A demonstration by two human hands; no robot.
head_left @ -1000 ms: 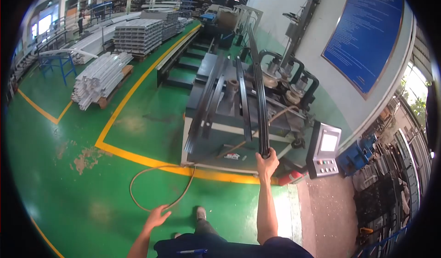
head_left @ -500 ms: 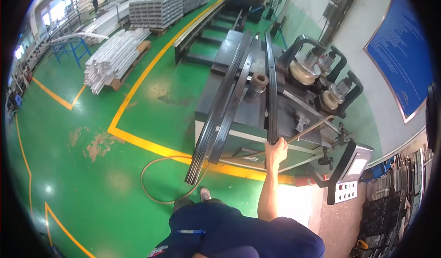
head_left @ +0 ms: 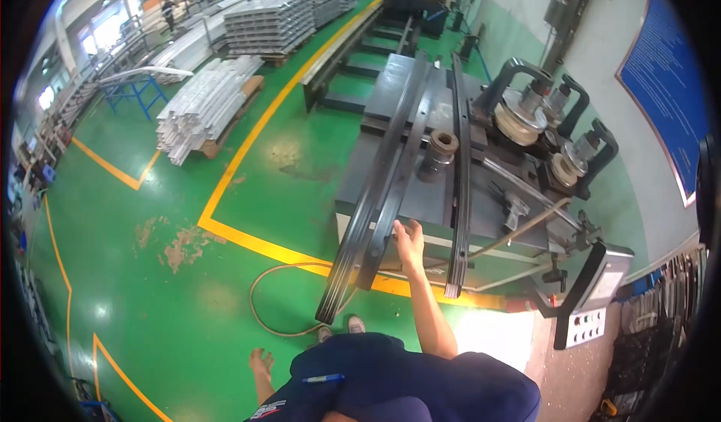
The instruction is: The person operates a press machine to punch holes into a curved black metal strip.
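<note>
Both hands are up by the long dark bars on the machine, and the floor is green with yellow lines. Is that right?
Not quite: the head view shows only the right hand up by the long dark bars on the machine. The left hand is low over the floor, which is green with yellow lines.

Before you, glossy green floor (head_left: 173,211) with yellow painted lines (head_left: 259,131); right, blue rectangular board (head_left: 665,76) on pale wall (head_left: 593,121).
</note>
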